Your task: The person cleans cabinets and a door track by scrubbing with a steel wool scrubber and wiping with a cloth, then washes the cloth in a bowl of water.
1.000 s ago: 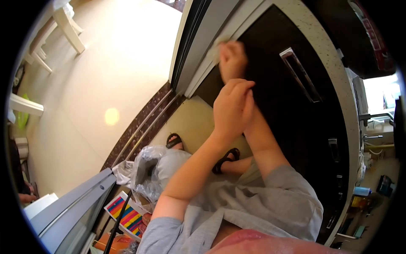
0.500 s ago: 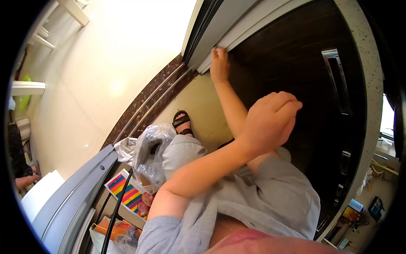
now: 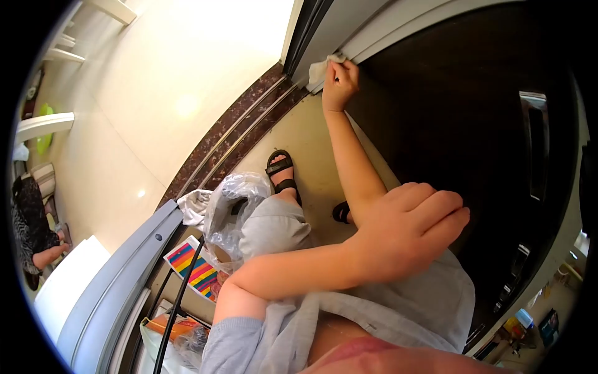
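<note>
My right hand [image 3: 341, 84] is closed on a pale cloth [image 3: 319, 70], reaching to the foot of the white frame [image 3: 367, 38] beside the dark cabinet. The cloth lies against the frame's lower end. Nearer to me, my left hand [image 3: 408, 230] hangs over my right forearm, seen from its back. Its fingers are curled and pressed together, and the palm side is hidden.
A dark cabinet [image 3: 455, 124] with metal handles stands at right. Marble threshold rails [image 3: 230, 134] curve beside my sandalled foot [image 3: 283, 171]. At lower left are a clear plastic bag [image 3: 233, 206], a striped box [image 3: 192, 268] and a grey door panel [image 3: 118, 287]. Another person's foot [image 3: 50, 255] shows far left.
The view has shifted, with the cabinet handle further right. My left hand has moved away from my right wrist, lower and to the right. The pale cloth now shows clearly at my right fingers.
</note>
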`<state>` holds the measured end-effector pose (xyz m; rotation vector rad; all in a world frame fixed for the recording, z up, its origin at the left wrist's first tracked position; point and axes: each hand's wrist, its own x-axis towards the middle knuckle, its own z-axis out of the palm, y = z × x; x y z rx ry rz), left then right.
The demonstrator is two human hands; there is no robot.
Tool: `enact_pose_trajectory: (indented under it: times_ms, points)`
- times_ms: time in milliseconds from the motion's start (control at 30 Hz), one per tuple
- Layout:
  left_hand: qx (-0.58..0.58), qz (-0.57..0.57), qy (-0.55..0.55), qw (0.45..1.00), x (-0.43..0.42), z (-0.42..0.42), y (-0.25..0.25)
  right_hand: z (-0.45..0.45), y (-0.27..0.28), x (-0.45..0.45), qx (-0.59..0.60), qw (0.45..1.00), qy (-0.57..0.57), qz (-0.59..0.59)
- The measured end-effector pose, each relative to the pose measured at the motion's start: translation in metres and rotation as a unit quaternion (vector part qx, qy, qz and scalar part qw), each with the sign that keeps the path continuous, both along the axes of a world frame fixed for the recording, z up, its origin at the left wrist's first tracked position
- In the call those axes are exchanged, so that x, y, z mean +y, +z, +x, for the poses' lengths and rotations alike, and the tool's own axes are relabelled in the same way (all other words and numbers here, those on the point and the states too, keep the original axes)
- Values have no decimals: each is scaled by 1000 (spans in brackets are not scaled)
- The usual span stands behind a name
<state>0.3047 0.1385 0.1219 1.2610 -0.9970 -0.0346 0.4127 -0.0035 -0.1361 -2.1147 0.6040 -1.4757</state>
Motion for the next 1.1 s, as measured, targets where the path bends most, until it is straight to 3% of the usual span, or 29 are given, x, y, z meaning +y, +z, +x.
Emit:
enact_pose_trajectory:
  times_ms: [33,67,100,133,233,333,433,500,533,633,700,733,800,867,1000,1100]
  points:
    - [-9,27,8,1000,0,0,-2,-4,-22,0,57,998,3,40]
    - [-9,44,0,999,0,-2,-4,-12,-56,0,65,968,34,240]
    - [-11,60,-12,998,1,-4,-5,-18,-89,-1,66,899,57,430]
    - [-18,72,-23,997,0,-4,-6,-23,-111,-2,57,795,80,598]
    - [-29,103,-44,993,-2,-6,-8,-54,-138,-5,70,679,76,726]
    - [-30,179,-68,981,0,-4,-10,-87,-80,16,65,637,74,764]
    - [-34,307,-17,951,9,13,-15,-113,-41,32,-76,562,146,811]
    - [-17,389,27,921,16,35,-21,-128,-43,39,-141,561,292,761]
    - [12,386,55,921,19,53,-38,-134,-42,42,-169,554,364,729]
    - [133,460,-4,878,31,105,-93,-119,15,56,-102,583,258,764]
    - [116,429,-13,896,44,109,-172,-113,22,58,-80,554,264,786]
    - [130,499,-55,855,50,105,-186,-110,21,59,-65,539,266,796]
    - [175,435,-52,882,56,89,-233,-111,4,63,31,556,233,797]
    - [128,421,22,898,57,73,-280,-119,-16,67,155,562,176,793]
    - [84,486,-3,870,37,46,-324,-125,-29,65,152,458,129,866]
    - [120,483,-86,863,33,44,-343,-139,-97,47,200,534,172,803]
